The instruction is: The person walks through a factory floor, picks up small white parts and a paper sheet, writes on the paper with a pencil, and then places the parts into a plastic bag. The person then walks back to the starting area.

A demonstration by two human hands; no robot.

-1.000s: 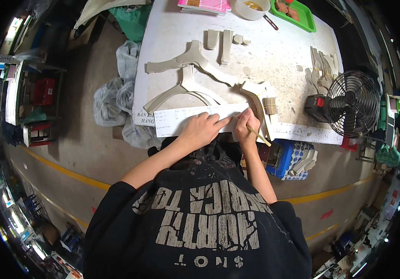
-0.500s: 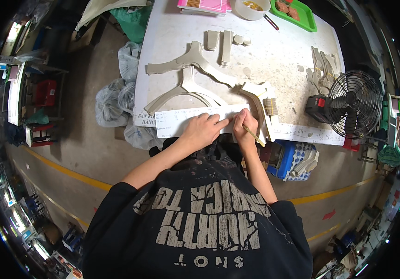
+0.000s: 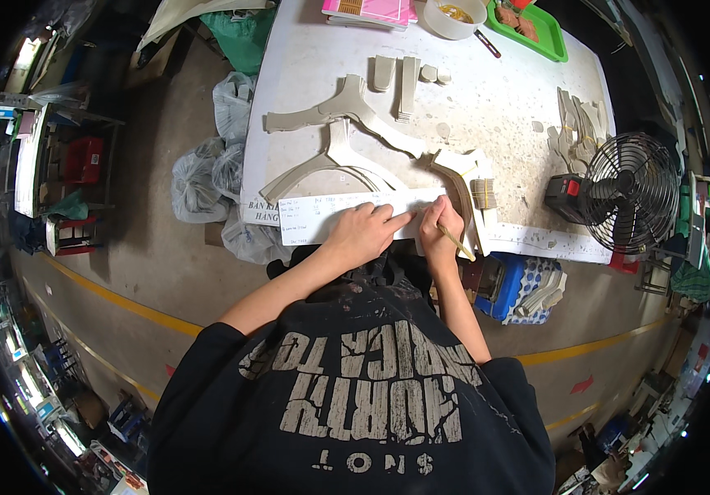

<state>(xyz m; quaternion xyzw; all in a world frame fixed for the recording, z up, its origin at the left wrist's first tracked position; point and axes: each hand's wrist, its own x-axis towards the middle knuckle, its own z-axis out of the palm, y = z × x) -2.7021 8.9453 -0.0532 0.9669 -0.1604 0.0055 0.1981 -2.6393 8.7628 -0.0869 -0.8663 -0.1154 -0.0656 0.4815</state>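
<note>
While the person bends over the near edge of a white desk (image 3: pixel 503 99), the head view looks straight down on a dark printed shirt at the bottom of the frame and both bare forearms reaching up to mid-frame.

The left hand (image 3: pixel 363 233) lies flat, fingers spread, pressing on a long white paper strip (image 3: pixel 322 216). That strip runs left to right along the desk's near edge, its long axis nearly level in the frame, with faint handwriting at its left end. The right hand (image 3: pixel 437 233) sits just to the right of the left one, closed around a thin pencil (image 3: pixel 456 242). The pencil's long axis slants from the fingers down toward the lower right, so its free end points away from the strip; its working tip is hidden under the fingers. The strip lies directly beneath and left of both hands, and the left hand covers more of it.

Above the hands, pale curved cut-out pieces (image 3: pixel 347 124) lie on the desk. At the right edge stands a small black fan (image 3: pixel 631 194). A green tray (image 3: pixel 536 25) sits at the top. Grey bags (image 3: pixel 206 173) rest on the floor at left, and a blue crate (image 3: pixel 524 285) sits at lower right.
</note>
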